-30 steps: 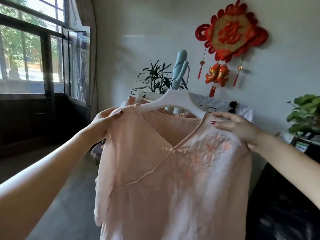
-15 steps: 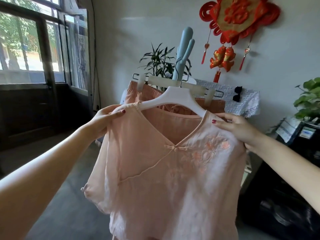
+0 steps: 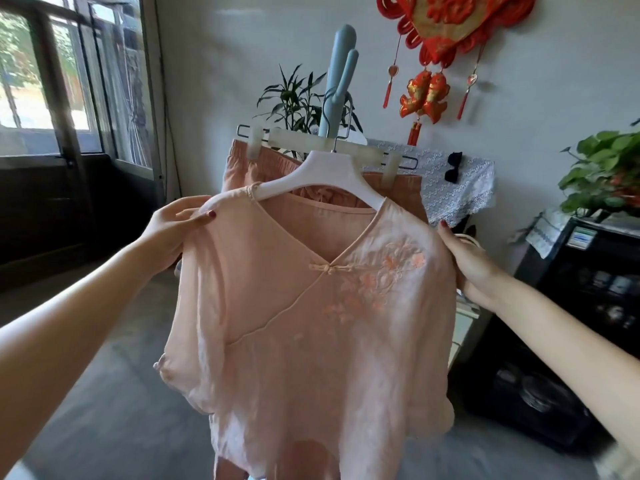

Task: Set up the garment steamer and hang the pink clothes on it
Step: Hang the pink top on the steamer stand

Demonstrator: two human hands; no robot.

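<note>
The left hand (image 3: 173, 230) and the right hand (image 3: 467, 265) each pinch one shoulder of the pink blouse (image 3: 311, 323) hanging on the white hanger (image 3: 325, 174).

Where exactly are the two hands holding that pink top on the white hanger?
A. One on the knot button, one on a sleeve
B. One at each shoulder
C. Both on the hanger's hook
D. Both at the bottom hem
B: the left hand pinches the pink top at one shoulder and the right hand holds the other shoulder, with the white hanger between them.
</note>
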